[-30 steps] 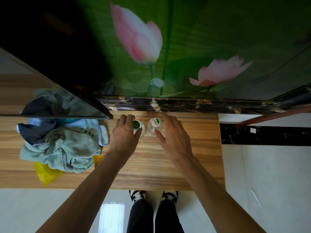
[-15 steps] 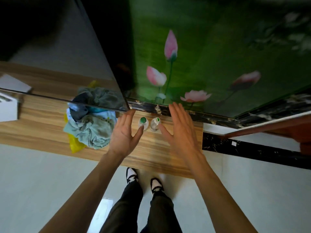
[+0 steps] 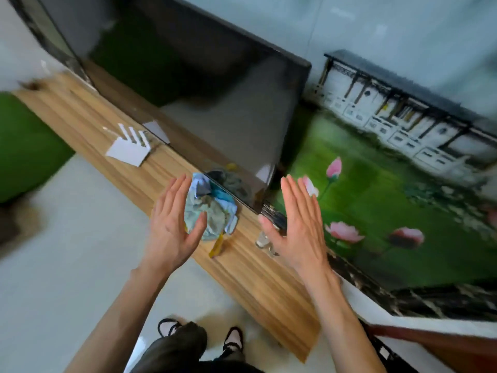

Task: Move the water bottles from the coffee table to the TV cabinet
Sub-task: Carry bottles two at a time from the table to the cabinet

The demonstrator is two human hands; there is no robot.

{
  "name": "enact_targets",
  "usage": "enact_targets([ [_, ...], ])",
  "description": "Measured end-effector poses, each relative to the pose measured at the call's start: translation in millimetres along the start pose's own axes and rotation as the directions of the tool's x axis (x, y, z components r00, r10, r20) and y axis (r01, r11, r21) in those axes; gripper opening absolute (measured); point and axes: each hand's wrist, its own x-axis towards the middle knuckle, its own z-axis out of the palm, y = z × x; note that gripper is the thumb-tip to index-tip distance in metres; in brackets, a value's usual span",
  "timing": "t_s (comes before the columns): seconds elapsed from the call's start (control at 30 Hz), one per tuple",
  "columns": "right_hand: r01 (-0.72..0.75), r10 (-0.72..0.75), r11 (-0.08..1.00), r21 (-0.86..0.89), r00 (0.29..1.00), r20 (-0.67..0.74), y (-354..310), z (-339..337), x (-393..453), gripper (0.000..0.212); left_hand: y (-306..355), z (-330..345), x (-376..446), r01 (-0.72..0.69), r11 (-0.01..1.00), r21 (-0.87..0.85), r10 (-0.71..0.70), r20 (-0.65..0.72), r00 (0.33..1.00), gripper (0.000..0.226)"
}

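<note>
Wood-grain cabinet [image 3: 250, 275], pale blue cloths [image 3: 209, 211], green mural with pink lotuses [image 3: 376, 211]

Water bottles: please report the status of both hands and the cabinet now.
Left hand open, empty. Right hand open, empty. Water bottle upright on TV cabinet, partly hidden by right hand. Cloth pile beside it, not blocking.
</note>
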Motion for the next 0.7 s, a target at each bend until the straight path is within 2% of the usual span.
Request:
enact_targets([
  [0.07,0.047,-0.046,0.998,0.038,0.999,-0.03,-21.6,0.8,17.4,0.085,-6.0,-24.2,-2.1,0.018,0.999,0.041,-0.016,-0.062,0.998,0.071],
  [0.17,0.168,-0.166,0.98,0.109,0.986,-0.026,-78.5,7.8,43.3,0.083,-27.8,-76.9,-12.7,0.131,0.986,0.106,-0.112,-0.167,0.98,0.072],
  [0.33,0.363,-0.375,0.912,0.191,0.926,0.031,-190.0,29.9,79.6,0.082,-80.4,-168.6,-45.0,0.29,0.937,0.197,-0.22,-0.314,0.924,0.072],
  [0.53,0.548,-0.576,0.788,0.28,0.818,0.019,-333.5,70.0,97.0,0.081,-147.6,-271.1,-106.5,0.467,0.855,0.225,-0.307,-0.507,0.806,0.068],
  [0.7,0.68,-0.719,0.646,0.347,0.694,-0.023,-462.1,107.1,85.2,0.08,-193.2,-347.4,-178.3,0.608,0.765,0.212,-0.379,-0.616,0.691,0.067],
])
